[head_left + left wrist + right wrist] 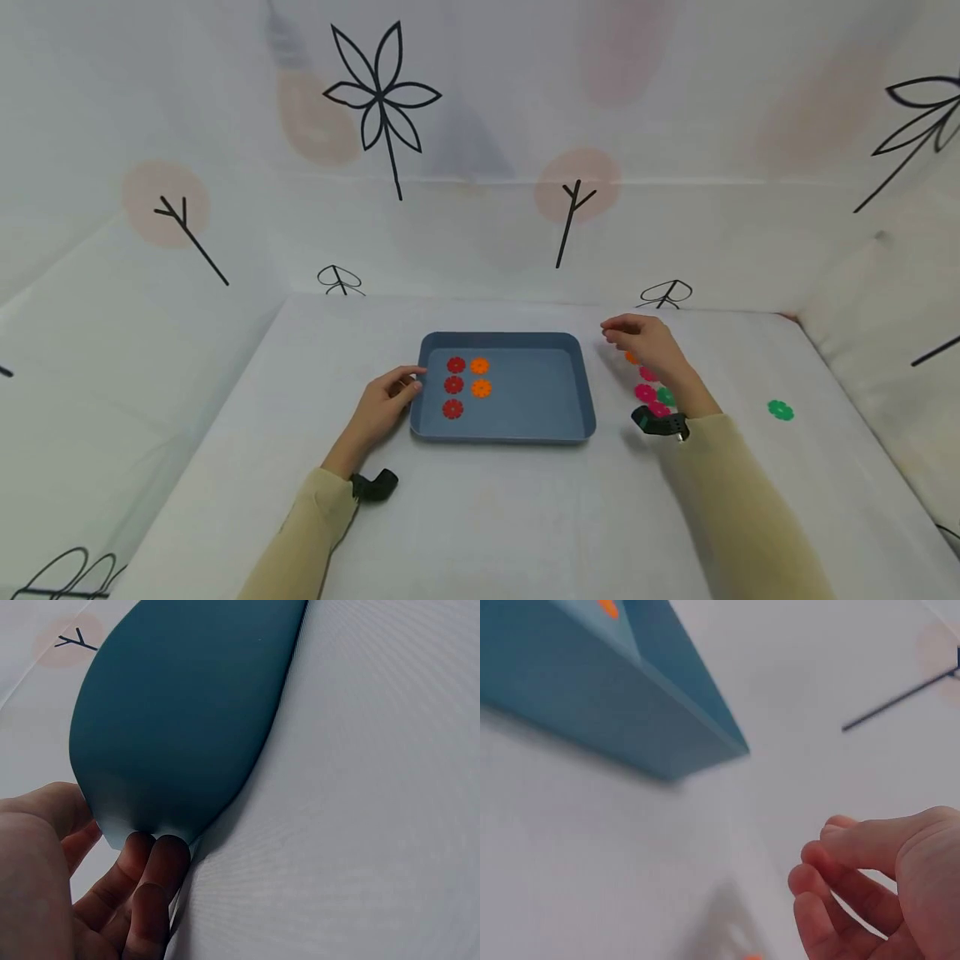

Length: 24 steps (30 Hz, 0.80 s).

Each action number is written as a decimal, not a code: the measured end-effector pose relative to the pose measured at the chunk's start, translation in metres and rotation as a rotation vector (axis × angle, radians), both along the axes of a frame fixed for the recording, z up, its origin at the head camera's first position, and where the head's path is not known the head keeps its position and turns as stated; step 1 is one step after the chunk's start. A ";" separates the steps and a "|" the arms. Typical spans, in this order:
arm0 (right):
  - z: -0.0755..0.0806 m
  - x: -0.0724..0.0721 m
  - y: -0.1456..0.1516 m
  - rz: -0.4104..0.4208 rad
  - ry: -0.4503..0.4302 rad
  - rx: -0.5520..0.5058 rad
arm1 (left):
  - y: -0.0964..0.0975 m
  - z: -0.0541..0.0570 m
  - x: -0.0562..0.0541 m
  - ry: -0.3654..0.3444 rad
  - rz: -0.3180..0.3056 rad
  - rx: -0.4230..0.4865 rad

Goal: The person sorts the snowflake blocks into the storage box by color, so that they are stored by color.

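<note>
A blue-grey rectangular tray [540,392] lies on the white tabletop. Three red flower-shaped pieces [453,385] form a column in its left part, with two orange flower-shaped pieces [481,389] beside them. My left hand [378,407] holds the tray's left edge between thumb and fingers; the left wrist view shows fingertips against the tray's outer side [180,720]. To the right of the tray, my right hand [654,348] hovers over loose pieces: pink [645,393], green [665,397] and orange [632,358]. In the right wrist view its fingers bend loosely toward the thumb, with nothing visible between them.
One green flower-shaped piece [780,410] lies apart at the far right of the table. White cloth walls [480,242] with drawn plants stand behind and at both sides. My right hand and wrist partly cover the loose pieces.
</note>
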State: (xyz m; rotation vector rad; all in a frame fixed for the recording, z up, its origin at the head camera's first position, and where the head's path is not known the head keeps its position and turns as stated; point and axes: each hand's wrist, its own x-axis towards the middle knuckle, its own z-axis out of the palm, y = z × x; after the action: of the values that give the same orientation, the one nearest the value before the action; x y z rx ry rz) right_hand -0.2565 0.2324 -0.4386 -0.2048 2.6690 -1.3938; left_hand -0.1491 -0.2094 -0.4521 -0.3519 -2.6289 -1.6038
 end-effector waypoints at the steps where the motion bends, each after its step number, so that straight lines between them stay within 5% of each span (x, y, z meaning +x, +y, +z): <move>1: -0.002 0.000 0.007 -0.015 -0.004 0.017 | 0.000 0.000 0.000 0.001 0.000 -0.003; 9: -0.014 0.007 0.039 -0.050 -0.079 0.124 | 0.004 0.000 0.000 0.005 0.005 -0.003; 24: -0.027 0.009 0.045 -0.040 -0.184 0.062 | 0.002 -0.003 0.000 0.015 0.003 -0.011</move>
State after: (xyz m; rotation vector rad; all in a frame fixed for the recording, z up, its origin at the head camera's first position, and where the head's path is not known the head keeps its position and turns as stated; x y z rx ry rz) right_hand -0.2477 0.2777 -0.4653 -0.0164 2.5733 -1.2709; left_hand -0.1488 -0.2077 -0.4549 -0.3588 -2.6273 -1.5801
